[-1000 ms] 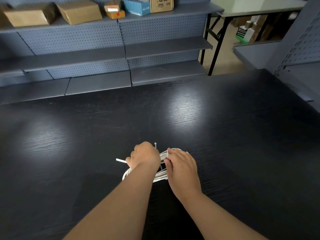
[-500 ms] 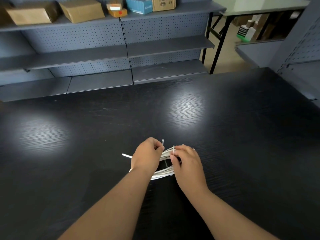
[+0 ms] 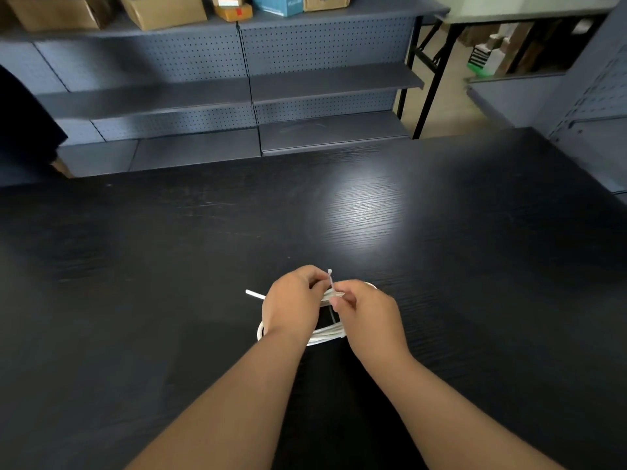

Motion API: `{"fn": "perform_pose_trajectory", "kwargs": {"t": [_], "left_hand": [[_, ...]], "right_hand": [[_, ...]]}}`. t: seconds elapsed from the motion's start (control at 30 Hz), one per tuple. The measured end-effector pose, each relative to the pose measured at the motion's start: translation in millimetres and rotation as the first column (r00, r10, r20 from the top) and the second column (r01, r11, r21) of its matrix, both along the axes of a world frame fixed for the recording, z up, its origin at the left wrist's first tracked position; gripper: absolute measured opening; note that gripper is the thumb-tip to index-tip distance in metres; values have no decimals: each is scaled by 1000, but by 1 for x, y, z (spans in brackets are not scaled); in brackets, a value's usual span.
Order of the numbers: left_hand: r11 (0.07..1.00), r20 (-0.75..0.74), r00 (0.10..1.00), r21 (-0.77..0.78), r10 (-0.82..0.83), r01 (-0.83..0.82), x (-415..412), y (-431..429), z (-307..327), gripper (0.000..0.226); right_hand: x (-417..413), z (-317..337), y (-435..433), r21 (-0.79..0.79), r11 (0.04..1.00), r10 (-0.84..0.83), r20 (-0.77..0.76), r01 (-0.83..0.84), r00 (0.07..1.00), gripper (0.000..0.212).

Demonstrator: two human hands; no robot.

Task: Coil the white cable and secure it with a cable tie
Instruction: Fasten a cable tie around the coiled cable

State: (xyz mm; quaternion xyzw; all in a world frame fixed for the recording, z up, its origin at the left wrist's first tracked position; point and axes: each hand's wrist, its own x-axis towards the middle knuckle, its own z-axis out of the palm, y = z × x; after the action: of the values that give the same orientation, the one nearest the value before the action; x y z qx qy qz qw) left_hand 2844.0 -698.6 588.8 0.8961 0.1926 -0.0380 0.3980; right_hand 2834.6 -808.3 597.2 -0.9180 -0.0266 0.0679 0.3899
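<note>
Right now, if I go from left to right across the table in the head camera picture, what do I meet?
white cable's loose end → left hand → cable tie → right hand. The coil sits under both hands, so it's skipped.

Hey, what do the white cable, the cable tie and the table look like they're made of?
The white cable: probably a smooth plastic jacket, matte white; it bends into soft loops. The cable tie: thin pale strip standing stiffly, with a small head, likely nylon or similar plastic. The table: black wood or wood-look laminate, satin; fine grain lines show in the glare.
</note>
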Motion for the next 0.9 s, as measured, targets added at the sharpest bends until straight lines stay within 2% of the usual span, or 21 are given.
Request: {"fn": "perform_pose_trajectory", "kwargs": {"t": [0.07,0.2,0.57,0.9], "left_hand": [[1000,0,1000,-3,8,-8,-1,0,0,14],[1000,0,1000,-13,16,-16,0,0,2,13],[998,35,999,-67,5,-3,-5,0,5,17],[999,41,999,-37,0,1,-7,-1,5,22]], "right_hand": [[2,3,0,62,997,-40,-99,47,994,19],[7,7,-1,105,991,-59,-180,79,982,11],[7,7,3,133,977,-130,-251,167,959,11],[8,10,5,154,968,-150,-284,199,947,18]]}}
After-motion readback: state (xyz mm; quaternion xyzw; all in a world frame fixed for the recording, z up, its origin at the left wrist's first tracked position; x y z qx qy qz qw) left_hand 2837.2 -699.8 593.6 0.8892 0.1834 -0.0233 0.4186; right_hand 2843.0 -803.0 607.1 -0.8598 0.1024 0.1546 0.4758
